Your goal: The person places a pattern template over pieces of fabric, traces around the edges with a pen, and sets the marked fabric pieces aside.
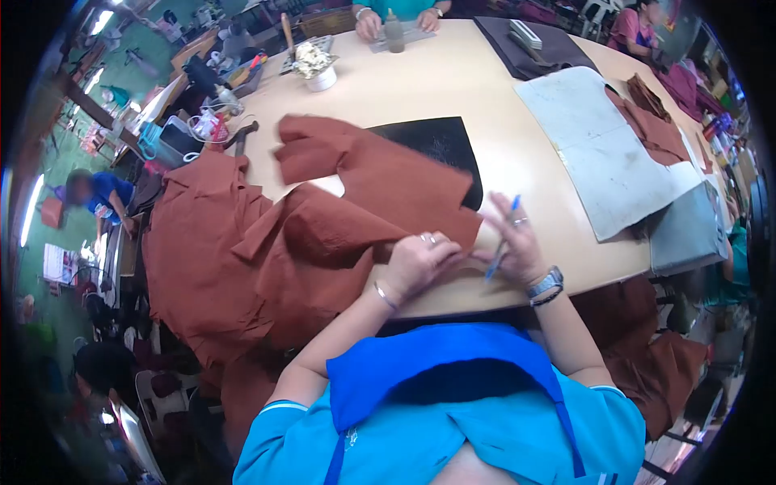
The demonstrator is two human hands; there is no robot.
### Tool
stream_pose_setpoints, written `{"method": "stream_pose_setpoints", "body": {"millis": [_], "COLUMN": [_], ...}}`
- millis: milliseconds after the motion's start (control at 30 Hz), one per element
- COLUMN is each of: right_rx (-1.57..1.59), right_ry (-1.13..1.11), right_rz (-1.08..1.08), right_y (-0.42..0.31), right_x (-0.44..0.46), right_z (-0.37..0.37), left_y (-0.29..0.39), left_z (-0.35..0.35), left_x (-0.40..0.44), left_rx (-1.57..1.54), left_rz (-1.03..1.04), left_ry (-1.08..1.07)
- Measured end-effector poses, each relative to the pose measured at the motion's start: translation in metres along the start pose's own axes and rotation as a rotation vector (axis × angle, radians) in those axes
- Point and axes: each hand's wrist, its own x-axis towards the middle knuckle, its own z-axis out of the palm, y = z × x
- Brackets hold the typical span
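A large reddish-brown sheet of leather (404,187) spreads over the left part of the table, with folded layers heaped toward its left edge. My left hand (420,265) is closed on the sheet's near right edge. Close beside it, my right hand (517,246) has a blue pen (492,267) tucked between its fingers, and its thumb side reaches toward the leather's corner. Motion blurs the right fingers a little. Partly under the leather lies a black sheet (453,145).
A pale board (582,162) lies at the right, with brown leather pieces (651,133) beside it. A white pot (321,78) and a hammer (242,137) stand farther back. Across the table are a co-worker's hands (369,26) and a bottle (394,34).
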Motion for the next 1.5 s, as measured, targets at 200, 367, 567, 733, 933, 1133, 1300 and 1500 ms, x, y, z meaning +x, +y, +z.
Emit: {"method": "stream_pose_setpoints", "body": {"millis": [200,367,567,733,933,1133,1300,1500], "right_rx": [-0.056,-0.011,-0.051,-0.113,-0.045,0.033,0.062,0.051], "right_ry": [-0.223,-0.153,-0.219,-0.181,-0.128,-0.041,-0.051,-0.073], "right_rz": [-0.031,-0.014,0.090,0.157,0.211,0.226,0.231,0.233], "right_y": [-0.006,-0.002,0.008,0.021,0.020,0.015,0.017,0.020], "right_x": [-0.014,-0.015,-0.021,-0.033,-0.040,-0.033,-0.031,-0.036], "right_z": [0.017,0.024,0.015,-0.007,-0.009,-0.012,-0.011,-0.011], "left_y": [0.011,0.007,0.008,-0.010,-0.037,-0.050,-0.055,-0.122], "left_z": [-0.017,-0.039,-0.057,-0.082,-0.097,-0.147,-0.247,-0.424], "left_x": [-0.030,-0.059,-0.082,-0.086,-0.065,-0.054,-0.068,-0.185], "left_rx": [0.083,0.220,0.455,0.485,0.597,0.516,0.518,0.975], "left_rz": [-0.060,-0.164,-0.386,-0.403,-0.648,-0.568,-0.683,-1.001], "left_ry": [-0.007,0.062,-0.019,0.116,0.147,0.153,0.489,0.430]}}
